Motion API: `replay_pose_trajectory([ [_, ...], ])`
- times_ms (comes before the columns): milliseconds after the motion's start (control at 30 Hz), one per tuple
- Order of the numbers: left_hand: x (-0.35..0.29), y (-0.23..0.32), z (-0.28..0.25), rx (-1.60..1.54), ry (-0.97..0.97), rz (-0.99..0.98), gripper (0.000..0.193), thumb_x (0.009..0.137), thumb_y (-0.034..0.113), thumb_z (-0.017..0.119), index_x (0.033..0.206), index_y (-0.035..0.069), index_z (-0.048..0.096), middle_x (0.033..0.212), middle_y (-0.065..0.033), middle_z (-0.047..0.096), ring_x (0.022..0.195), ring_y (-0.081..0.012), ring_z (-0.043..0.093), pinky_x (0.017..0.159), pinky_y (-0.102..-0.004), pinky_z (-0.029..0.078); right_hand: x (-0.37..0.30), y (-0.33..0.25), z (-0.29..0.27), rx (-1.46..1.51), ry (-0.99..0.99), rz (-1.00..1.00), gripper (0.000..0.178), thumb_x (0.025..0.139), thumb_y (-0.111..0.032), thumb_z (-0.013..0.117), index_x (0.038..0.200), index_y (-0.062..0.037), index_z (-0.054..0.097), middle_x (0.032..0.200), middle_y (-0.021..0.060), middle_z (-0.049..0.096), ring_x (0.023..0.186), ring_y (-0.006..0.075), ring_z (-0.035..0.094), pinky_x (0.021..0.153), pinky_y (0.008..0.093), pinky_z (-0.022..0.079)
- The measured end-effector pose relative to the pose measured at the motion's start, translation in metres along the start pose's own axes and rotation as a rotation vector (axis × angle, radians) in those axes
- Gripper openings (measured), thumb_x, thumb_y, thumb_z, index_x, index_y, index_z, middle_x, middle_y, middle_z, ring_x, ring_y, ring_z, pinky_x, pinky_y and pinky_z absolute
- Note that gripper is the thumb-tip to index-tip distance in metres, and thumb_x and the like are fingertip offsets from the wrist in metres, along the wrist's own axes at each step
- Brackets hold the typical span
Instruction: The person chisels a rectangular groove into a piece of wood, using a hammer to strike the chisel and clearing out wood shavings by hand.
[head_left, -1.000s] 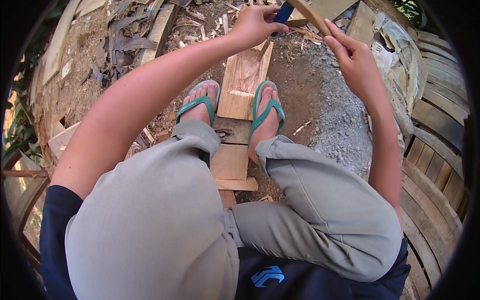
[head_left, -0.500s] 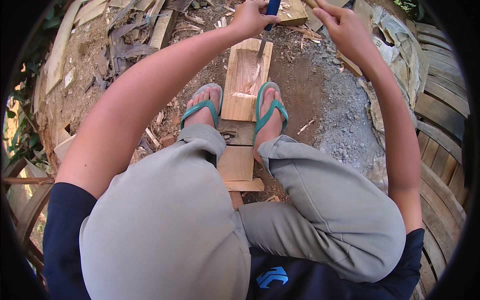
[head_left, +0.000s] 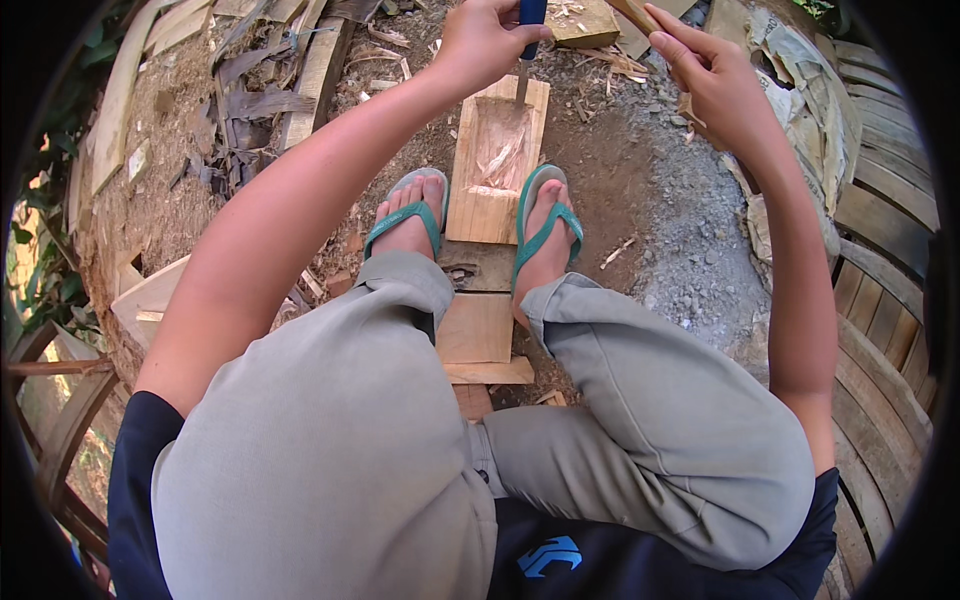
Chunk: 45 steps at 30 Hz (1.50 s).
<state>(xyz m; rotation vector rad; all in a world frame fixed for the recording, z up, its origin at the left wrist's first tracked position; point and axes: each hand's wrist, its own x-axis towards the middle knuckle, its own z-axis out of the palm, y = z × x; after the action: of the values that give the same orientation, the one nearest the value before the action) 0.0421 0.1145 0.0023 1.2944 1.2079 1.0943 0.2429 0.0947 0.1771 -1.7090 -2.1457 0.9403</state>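
My left hand (head_left: pixel 478 42) is wrapped round the blue handle of a chisel (head_left: pixel 532 14), held almost upright. The chisel's metal blade reaches down into the far part of a hollow cut in a pale wooden block (head_left: pixel 484 218). Loose shavings (head_left: pixel 500 160) lie inside that hollow. Off to the right, my right hand (head_left: pixel 718 82) grips a wooden handle (head_left: pixel 634 14); whatever is at its far end lies outside the picture. My feet, in green flip-flops (head_left: pixel 545 232), flank the block's near end.
Under and behind the block lie flat boards (head_left: pixel 474 328). Wood strips and dark scraps (head_left: pixel 250 100) cover the ground at far left. Another wood piece (head_left: pixel 585 22) sits beyond the block. Grey gravel (head_left: pixel 695 260) and a slatted wooden structure (head_left: pixel 885 400) are on the right.
The chisel's tip has shifted toward the far end of the hollow, and my left hand has moved slightly left. My right hand has come nearer and a little rightward with the wooden handle.
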Motion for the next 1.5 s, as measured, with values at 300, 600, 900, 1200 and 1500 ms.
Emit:
replay_pose_trajectory([
  [300,-0.009,-0.003,0.002,-0.044,0.051,-0.063,0.015,0.087,0.008,0.078,0.097,0.0,0.071,0.073,-0.0022,0.069,0.064,-0.007,0.06,0.059,-0.0283,0.048,-0.004,-0.006,0.002,-0.117,-0.044,0.118,0.04,0.104,-0.017,0.056,0.141,-0.0044,0.058,0.076,-0.0037,0.053,0.07,0.0074,0.044,0.062,0.0281,0.039],
  [600,-0.006,-0.014,0.006,-0.172,0.037,-0.02,0.018,0.087,0.009,0.078,0.1,-0.002,0.071,0.072,-0.0017,0.068,0.065,-0.007,0.058,0.059,-0.0296,0.048,-0.007,-0.033,-0.001,-0.168,-0.066,0.157,0.039,0.104,-0.018,0.057,0.141,-0.0074,0.06,0.07,-0.0043,0.049,0.066,0.0064,0.043,0.059,0.0275,0.037],
  [900,-0.001,-0.022,0.007,-0.061,-0.005,-0.031,0.02,0.086,0.008,0.078,0.101,-0.003,0.071,0.077,-0.004,0.07,0.068,-0.0095,0.061,0.063,-0.0314,0.05,-0.004,-0.036,0.009,-0.267,-0.009,-0.006,0.039,0.104,-0.016,0.056,0.14,-0.0018,0.058,0.075,0.0037,0.058,0.071,0.0103,0.052,0.066,0.0316,0.046],
  [1200,0.0,-0.03,0.016,0.101,0.123,-0.007,0.035,0.078,0.017,0.086,0.105,-0.002,0.074,0.084,-0.011,0.076,0.075,-0.0146,0.07,0.071,-0.0329,0.056,0.01,-0.032,0.006,-0.354,-0.101,-0.081,0.038,0.103,-0.02,0.057,0.139,-0.0048,0.06,0.072,0.0111,0.056,0.069,0.0116,0.05,0.064,0.033,0.043],
  [1500,0.013,-0.031,0.012,-0.091,0.015,-0.116,0.034,0.078,0.011,0.085,0.108,-0.002,0.073,0.085,-0.0091,0.076,0.072,-0.0136,0.071,0.066,-0.0323,0.057,0.028,-0.008,-0.001,-0.377,-0.064,-0.032,0.04,0.103,-0.021,0.059,0.138,-0.001,0.06,0.078,0.0094,0.065,0.073,0.0127,0.055,0.068,0.033,0.046],
])
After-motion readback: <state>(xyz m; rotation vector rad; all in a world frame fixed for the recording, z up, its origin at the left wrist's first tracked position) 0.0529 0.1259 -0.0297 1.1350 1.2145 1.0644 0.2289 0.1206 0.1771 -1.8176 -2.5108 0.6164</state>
